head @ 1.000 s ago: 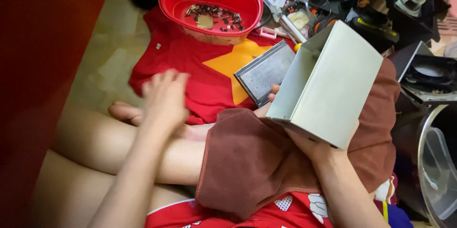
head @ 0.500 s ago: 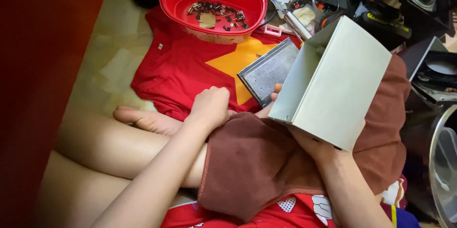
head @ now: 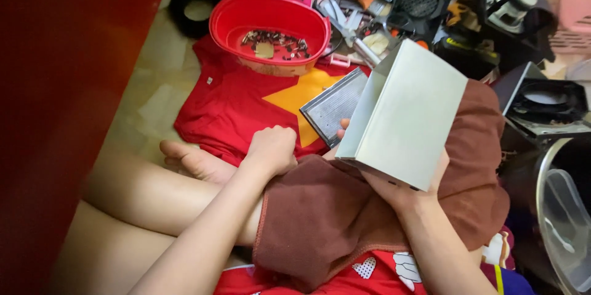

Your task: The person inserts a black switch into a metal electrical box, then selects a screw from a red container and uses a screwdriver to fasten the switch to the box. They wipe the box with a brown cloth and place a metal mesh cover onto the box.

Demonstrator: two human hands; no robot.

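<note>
At the left a red wall-like panel [head: 55, 85] fills the edge, and the person's bare legs lie folded across the floor [head: 154, 79]. The left hand [head: 273, 149] is a closed fist, its grip bunched on the near edge of one brown cloth [head: 345, 221] draped over the lap. Behind it one red shirt with a yellow star [head: 246, 104] is spread flat, and one red tub [head: 269, 31] sits on its far edge with many small screws inside — too many and too small to count. Just right of the fist one grey ribbed panel [head: 334, 106] lies tilted on the shirt. The one pale metal box [head: 406, 113] stands right of and slightly above the left hand, its long axis slanting up toward the right; the right hand [head: 400, 187] is nearer, its grip closed round the box's lower end from beneath. Farther right lie black housings, tools — a jumbled heap.
</note>
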